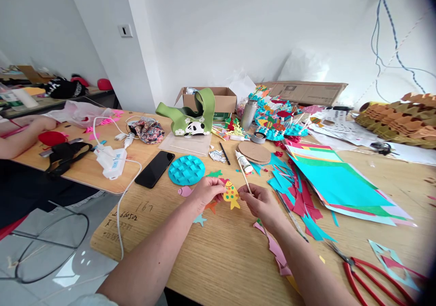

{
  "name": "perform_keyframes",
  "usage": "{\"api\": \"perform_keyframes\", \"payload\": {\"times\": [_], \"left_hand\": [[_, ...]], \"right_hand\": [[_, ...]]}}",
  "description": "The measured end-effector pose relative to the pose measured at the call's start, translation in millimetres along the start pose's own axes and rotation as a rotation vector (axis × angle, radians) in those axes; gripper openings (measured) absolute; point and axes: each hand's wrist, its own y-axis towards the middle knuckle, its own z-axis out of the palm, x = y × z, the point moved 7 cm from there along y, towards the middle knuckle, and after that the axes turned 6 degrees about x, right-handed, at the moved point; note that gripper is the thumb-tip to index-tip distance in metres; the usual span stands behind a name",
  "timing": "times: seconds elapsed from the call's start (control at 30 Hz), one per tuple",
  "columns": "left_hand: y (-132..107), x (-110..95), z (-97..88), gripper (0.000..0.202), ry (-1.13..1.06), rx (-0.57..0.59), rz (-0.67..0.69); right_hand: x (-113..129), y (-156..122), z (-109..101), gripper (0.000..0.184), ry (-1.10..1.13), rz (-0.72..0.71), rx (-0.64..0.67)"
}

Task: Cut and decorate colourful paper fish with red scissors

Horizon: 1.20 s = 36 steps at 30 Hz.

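And there's the yellow paper fish [231, 196], pinched at its edge by the left hand [207, 192], just above the worktop [218, 260]! The right hand [259, 203] closes on a thin wooden stick [245, 181], slanting up and away, right beside the fish.

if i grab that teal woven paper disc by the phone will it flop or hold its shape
It will probably hold its shape: the teal woven paper disc looks built from interlaced strips and lies flat and round. It likely feels light, so a push may slide it across the wooden table. The raised weave could dent if squeezed hard.
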Motion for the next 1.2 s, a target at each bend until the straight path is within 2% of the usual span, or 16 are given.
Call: {"api": "perform_keyframes", "payload": {"times": [0.13, 0.23, 0.4, 0.5, 0.6, 0.7, 0.83, 1.1, 1.2], "left_hand": [[-0.6, 0.4, -1.1, 0.01, 0.022, -0.022, -0.011], [-1.2, -0.5, -1.0, 0.009, 0.066, -0.037, -0.005], [-0.7, -0.8, -0.3, 0.009, 0.073, -0.043, -0.003], [-0.6, -1.1, 0.0, 0.008, 0.053, -0.034, 0.0], [-1.2, -2.1, 0.4, 0.01, 0.036, -0.022, 0.008], [-1.8, -2.9, 0.4, 0.011, 0.029, -0.024, 0.012], [-2.1, -3.3, 1.7, 0.01, 0.032, -0.015, 0.011], [-0.1, -0.8, 1.7, 0.008, 0.002, -0.01, -0.004], [-0.3, -0.7, 0.7, 0.007, 0.016, -0.033, -0.012]], "right_hand": [[9.5, -4.0, -16.8, 0.027, -0.159, -0.114, -0.244], [18.3, -8.8, -17.2, 0.026, -0.291, -0.184, -0.307], [26.4, -11.9, -9.3, 0.026, -0.423, -0.283, -0.285], [20.3, -8.0, -10.4, 0.028, -0.394, -0.215, -0.254], [13.1, -2.9, -7.3, 0.032, -0.258, -0.125, -0.132], [12.5, -1.9, -3.2, 0.03, -0.157, -0.095, -0.049], [12.2, -2.0, 0.0, 0.028, -0.142, -0.076, -0.014], [11.1, -0.3, 0.0, 0.028, -0.197, -0.099, -0.02], [18.1, -6.2, -6.3, 0.026, -0.331, -0.161, -0.164]]}}
